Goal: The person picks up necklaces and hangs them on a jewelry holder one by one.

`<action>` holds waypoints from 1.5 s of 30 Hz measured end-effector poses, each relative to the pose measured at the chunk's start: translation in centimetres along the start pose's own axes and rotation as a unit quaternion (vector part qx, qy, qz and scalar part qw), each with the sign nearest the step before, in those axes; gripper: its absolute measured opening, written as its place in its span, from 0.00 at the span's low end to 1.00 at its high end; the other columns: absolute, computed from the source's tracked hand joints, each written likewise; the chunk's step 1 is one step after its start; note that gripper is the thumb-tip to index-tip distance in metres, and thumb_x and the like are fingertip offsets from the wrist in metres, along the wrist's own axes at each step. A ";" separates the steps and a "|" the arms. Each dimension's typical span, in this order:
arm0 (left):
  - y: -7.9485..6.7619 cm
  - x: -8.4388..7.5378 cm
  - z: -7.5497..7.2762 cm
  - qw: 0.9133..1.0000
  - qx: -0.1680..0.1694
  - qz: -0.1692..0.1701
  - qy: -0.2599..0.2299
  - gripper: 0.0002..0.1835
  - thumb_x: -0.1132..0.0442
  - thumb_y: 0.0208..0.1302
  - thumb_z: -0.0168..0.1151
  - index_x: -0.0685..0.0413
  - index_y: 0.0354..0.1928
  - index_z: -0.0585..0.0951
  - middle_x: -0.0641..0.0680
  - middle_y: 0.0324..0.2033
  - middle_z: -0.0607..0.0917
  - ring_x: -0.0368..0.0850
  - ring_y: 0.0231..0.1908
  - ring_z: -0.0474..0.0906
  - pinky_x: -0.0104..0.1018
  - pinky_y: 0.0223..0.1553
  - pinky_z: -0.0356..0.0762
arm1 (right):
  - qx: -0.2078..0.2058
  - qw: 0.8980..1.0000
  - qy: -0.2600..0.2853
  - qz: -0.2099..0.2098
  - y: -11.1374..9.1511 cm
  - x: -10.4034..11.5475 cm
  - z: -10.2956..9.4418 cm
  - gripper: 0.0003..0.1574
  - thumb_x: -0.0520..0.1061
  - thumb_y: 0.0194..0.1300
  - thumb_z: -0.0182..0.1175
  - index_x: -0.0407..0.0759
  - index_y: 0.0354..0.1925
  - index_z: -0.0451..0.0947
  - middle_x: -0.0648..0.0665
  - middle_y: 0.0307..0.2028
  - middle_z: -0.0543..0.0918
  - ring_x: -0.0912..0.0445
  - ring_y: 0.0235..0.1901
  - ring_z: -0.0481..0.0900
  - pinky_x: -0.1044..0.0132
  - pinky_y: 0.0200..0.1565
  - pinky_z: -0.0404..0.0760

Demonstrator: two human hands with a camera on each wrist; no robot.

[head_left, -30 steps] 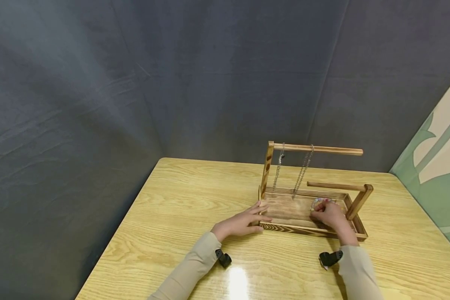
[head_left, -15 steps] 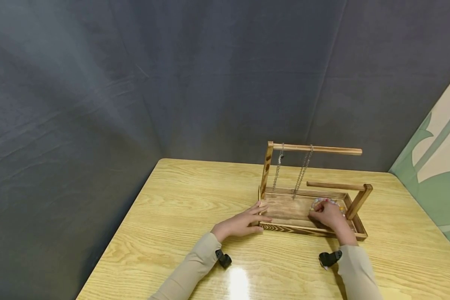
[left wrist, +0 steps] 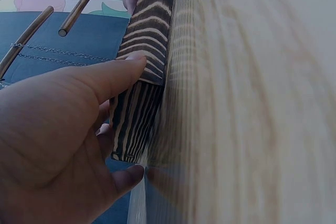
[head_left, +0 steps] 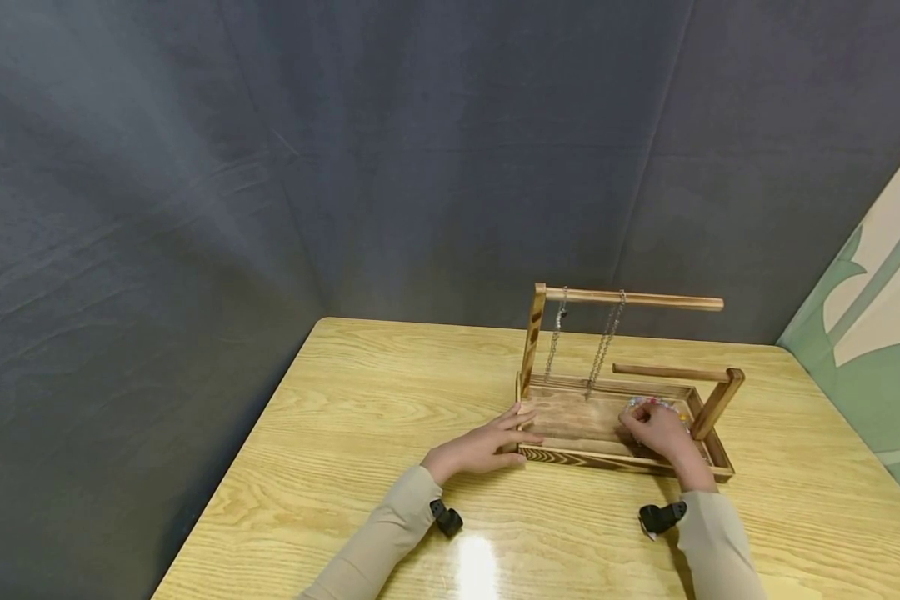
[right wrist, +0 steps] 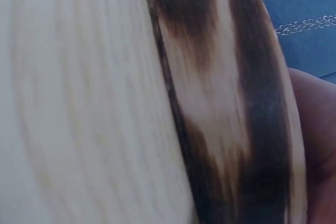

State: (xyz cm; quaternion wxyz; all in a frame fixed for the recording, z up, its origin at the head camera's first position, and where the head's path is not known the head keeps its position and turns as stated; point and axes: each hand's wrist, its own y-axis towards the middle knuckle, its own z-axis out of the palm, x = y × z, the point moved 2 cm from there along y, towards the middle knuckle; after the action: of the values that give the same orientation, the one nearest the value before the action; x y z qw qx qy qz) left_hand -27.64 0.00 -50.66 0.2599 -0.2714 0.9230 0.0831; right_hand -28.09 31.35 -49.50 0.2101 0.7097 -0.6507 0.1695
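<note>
In the head view my left hand (head_left: pixel 483 443) rests against the left end of a wooden jewelry stand (head_left: pixel 622 459), fingers spread over the rim. The left wrist view shows the thumb (left wrist: pixel 123 72) lying on the stand's front wall. My right hand (head_left: pixel 658 429) reaches inside the tray part at the right, its thumb and fingers pinching a string of colored beads (head_left: pixel 667 404). The hand covers much of the string. In the right wrist view the front wall (right wrist: pixel 220 108) hides the fingertips and the beads; only part of the hand (right wrist: pixel 317 129) shows.
Two silvery chains (head_left: pixel 606 346) hang from the stand's tall rear bar (head_left: pixel 667 301). A lower bar (head_left: pixel 667 372) juts left from the right post (head_left: pixel 720 402), above the right hand. The stand sits on a wood-grain table (head_left: pixel 390 383) before a dark curtain (head_left: pixel 450 167).
The right thumb and fingertips have shifted very slightly within the tray, and the visible bit of bead string by them has moved slightly. The left hand stays in place.
</note>
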 end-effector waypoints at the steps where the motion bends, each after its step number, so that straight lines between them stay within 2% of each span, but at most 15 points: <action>1: 0.0 0.0 0.0 1.000 -0.001 0.000 0.002 0.25 0.49 0.70 0.47 0.36 0.68 0.63 0.48 0.73 0.44 0.51 0.72 0.31 0.53 0.68 0.50 | 0.000 1.000 0.002 0.000 0.0 -0.1 -0.1 0.20 0.49 0.62 0.50 0.34 0.32 0.78 0.44 0.23 0.80 0.53 0.26 0.75 0.58 0.32 0.75; 6: 0.1 0.0 0.0 1.000 -0.002 0.000 -0.002 0.25 0.49 0.70 0.47 0.36 0.68 0.63 0.47 0.73 0.44 0.50 0.72 0.31 0.52 0.68 0.50 | 0.012 1.000 0.011 0.000 -0.1 -0.4 -0.4 0.23 0.51 0.66 0.48 0.32 0.34 0.79 0.44 0.24 0.79 0.55 0.26 0.73 0.60 0.31 0.73; 10: 0.1 0.0 0.0 1.000 -0.003 0.000 -0.003 0.25 0.49 0.70 0.47 0.36 0.68 0.63 0.47 0.73 0.44 0.49 0.72 0.31 0.52 0.68 0.50 | 0.047 0.998 0.043 0.006 -0.2 -0.7 -0.8 0.25 0.53 0.68 0.48 0.31 0.39 0.78 0.42 0.27 0.79 0.55 0.26 0.72 0.62 0.29 0.72; 16: 0.1 0.0 0.0 1.000 0.000 -0.002 -0.002 0.25 0.49 0.70 0.46 0.36 0.68 0.63 0.47 0.73 0.44 0.49 0.72 0.30 0.53 0.68 0.50 | 0.093 0.987 0.126 0.031 -0.3 -1.3 -1.2 0.28 0.54 0.70 0.49 0.28 0.46 0.75 0.39 0.32 0.80 0.55 0.27 0.74 0.64 0.28 0.74; 23: 0.1 -0.1 0.0 1.000 0.000 0.000 0.000 0.25 0.49 0.70 0.46 0.36 0.68 0.63 0.47 0.73 0.44 0.50 0.72 0.30 0.54 0.68 0.50 | 0.108 0.975 0.191 0.034 -0.4 -1.7 -1.5 0.31 0.50 0.72 0.47 0.22 0.54 0.69 0.34 0.38 0.81 0.58 0.30 0.78 0.65 0.31 0.79; 29: 0.2 0.1 0.1 1.000 -0.004 0.003 0.001 0.25 0.49 0.70 0.46 0.37 0.68 0.63 0.48 0.73 0.45 0.49 0.72 0.31 0.52 0.68 0.50 | 0.112 0.961 0.253 0.026 -0.4 -2.1 -2.0 0.34 0.52 0.72 0.46 0.21 0.57 0.66 0.33 0.43 0.80 0.61 0.32 0.79 0.64 0.33 0.81; 34: 0.2 0.3 0.2 1.000 -0.003 0.004 0.001 0.25 0.49 0.70 0.47 0.37 0.68 0.63 0.48 0.73 0.45 0.49 0.72 0.31 0.52 0.68 0.51 | 0.126 0.947 0.296 0.010 -0.4 -2.2 -2.1 0.33 0.50 0.73 0.45 0.19 0.58 0.64 0.40 0.41 0.82 0.61 0.33 0.80 0.63 0.34 0.81; 41: 0.1 0.3 0.2 1.000 -0.001 0.007 -0.005 0.25 0.49 0.70 0.46 0.37 0.68 0.63 0.48 0.73 0.44 0.50 0.72 0.30 0.54 0.68 0.50 | 0.144 0.924 0.353 -0.017 -0.7 -1.6 -2.5 0.33 0.48 0.74 0.44 0.18 0.59 0.61 0.41 0.40 0.85 0.57 0.38 0.83 0.64 0.38 0.82; 45: 0.1 0.3 0.1 1.000 -0.003 0.009 -0.003 0.25 0.49 0.71 0.46 0.38 0.68 0.63 0.49 0.73 0.44 0.50 0.72 0.30 0.54 0.68 0.50 | 0.152 0.915 0.372 -0.033 -0.6 -1.5 -2.6 0.32 0.46 0.74 0.44 0.17 0.59 0.60 0.43 0.41 0.85 0.58 0.40 0.83 0.65 0.40 0.82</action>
State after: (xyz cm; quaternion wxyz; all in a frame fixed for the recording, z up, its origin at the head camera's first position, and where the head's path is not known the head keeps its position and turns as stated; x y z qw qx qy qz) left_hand -27.86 -0.01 -50.94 0.2606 -0.2637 0.9245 0.0890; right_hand -27.54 34.04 -48.09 0.3318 0.6399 -0.4685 0.5108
